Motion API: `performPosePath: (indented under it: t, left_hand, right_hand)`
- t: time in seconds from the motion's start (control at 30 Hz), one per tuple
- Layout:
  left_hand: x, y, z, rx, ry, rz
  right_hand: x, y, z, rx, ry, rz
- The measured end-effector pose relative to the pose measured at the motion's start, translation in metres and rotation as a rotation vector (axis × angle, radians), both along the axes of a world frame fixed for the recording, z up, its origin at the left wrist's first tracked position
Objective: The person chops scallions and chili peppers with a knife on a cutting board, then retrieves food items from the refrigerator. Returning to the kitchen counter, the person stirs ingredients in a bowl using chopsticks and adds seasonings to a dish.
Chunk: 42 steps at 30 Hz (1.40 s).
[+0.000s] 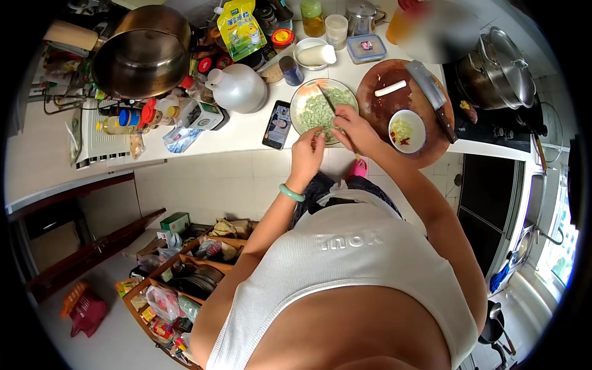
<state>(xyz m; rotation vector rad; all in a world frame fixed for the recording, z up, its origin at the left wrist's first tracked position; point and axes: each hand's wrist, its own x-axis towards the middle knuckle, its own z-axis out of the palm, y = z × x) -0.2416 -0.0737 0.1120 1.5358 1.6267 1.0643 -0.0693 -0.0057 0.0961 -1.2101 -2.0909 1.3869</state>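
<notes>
Currently the right hand (350,126) grips a knife (327,98) over the plate (343,92); the left hand (306,151) pinches soft, light, easily crushed green pieces (317,111) at the near rim.

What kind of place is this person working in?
Most likely a home kitchen. A lidded pot stands on a stove, a cleaver lies on a round cutting board, and the hands work over a plate of green vegetable pieces on a crowded counter.
</notes>
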Motion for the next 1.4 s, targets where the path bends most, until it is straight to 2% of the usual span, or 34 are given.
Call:
performPosePath:
  t: [0.07,0.13,0.2,0.23,0.3,0.33,0.4,0.53,0.67,0.77,0.83,0.93,1.0,1.07,1.13,1.17,1.2,1.27,1.3,1.4]
  left_hand:
    - [-0.020,0.002,-0.007,-0.247,0.020,0.072]
    - [-0.046,0.002,-0.043,-0.288,0.008,0.106]
    - [-0.070,0.005,-0.058,-0.293,0.282,0.189]
    - [-0.080,0.006,-0.068,-0.293,0.282,0.181]
    - [-0.093,0.009,-0.080,-0.219,0.651,0.291]
    - [-0.096,0.011,-0.084,-0.215,0.650,0.278]
    - [-0.098,0.015,-0.089,-0.383,0.717,0.238]
    - [-0.096,0.019,-0.096,-0.478,0.778,0.202]
    - [-0.100,0.018,-0.101,-0.415,0.809,0.228]
    - [-0.108,0.018,-0.100,-0.443,0.769,0.218]
    - [-0.113,0.019,-0.098,-0.427,0.760,0.218]
    - [-0.123,0.020,-0.107,-0.392,0.757,0.217]
    - [-0.127,0.021,-0.109,-0.031,0.865,0.210]
    - [-0.119,0.025,-0.094,-0.005,0.821,0.160]
    - [-0.105,0.034,-0.075,-0.131,0.200,-0.010]
    - [-0.091,0.038,-0.057,-0.250,0.084,0.032]
    - [-0.087,0.041,-0.055,-0.250,0.085,0.027]
    - [-0.079,0.054,-0.054,0.019,0.306,-0.057]
    - [-0.073,0.061,-0.046,0.031,0.289,-0.066]
    - [-0.065,0.087,-0.054,0.157,0.288,-0.132]
  right_hand:
    - [0.004,-0.013,0.019,0.570,0.204,-0.149]
    - [0.009,-0.021,0.031,0.514,0.239,-0.249]
    - [0.015,-0.029,0.031,0.426,0.295,-0.469]
    - [0.018,-0.034,0.033,0.426,0.292,-0.476]
    - [0.023,-0.041,0.040,0.254,0.209,-0.607]
    - [0.024,-0.043,0.042,0.256,0.205,-0.620]
    - [0.025,-0.045,0.049,0.291,0.174,-0.636]
    - [0.021,-0.046,0.068,0.365,0.125,-0.643]
    - [0.021,-0.044,0.054,0.335,0.063,-0.593]
    - [0.019,-0.041,0.030,0.363,0.070,-0.638]
    - [0.016,-0.037,0.016,0.246,0.168,-0.759]
    - [0.009,-0.026,-0.005,0.186,0.294,-0.797]
    - [-0.003,-0.019,-0.017,0.159,0.355,-0.792]
    - [-0.013,-0.015,-0.025,0.133,0.417,-0.786]
    - [-0.022,-0.014,-0.024,0.361,0.371,-0.586]
    - [-0.022,-0.019,-0.018,0.207,0.443,-0.545]
    - [-0.021,-0.023,-0.004,0.209,0.443,-0.551]
    - [-0.014,-0.032,0.021,0.039,0.411,-0.607]
    - [-0.006,-0.034,0.022,0.117,0.373,-0.623]
    - [0.015,-0.043,0.034,0.078,0.350,-0.757]
